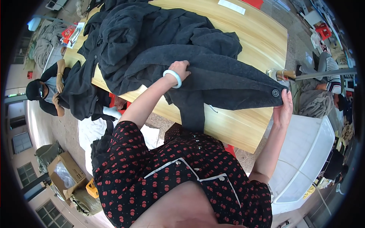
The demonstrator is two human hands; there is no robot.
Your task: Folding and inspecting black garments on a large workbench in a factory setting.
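A large dark grey knitted garment (228, 79) stretches across the wooden table, one long edge drawn out to the right. My right hand (284, 108) pinches the end of that edge, right beside a round dark button (275, 92). Further left, my left hand (179, 71), with a pale bangle on its wrist, lies on the fabric with curled fingers closed on it. A dark strip of the cloth (192, 116) hangs over the near table edge toward me.
More dark garments (125, 30) are heaped on the far left of the table (262, 49). A glass jar (272, 74) stands by its right edge. A white bin (300, 159) is at right. A co-worker (47, 91) handles dark cloth at left; another person (330, 76) sits at right.
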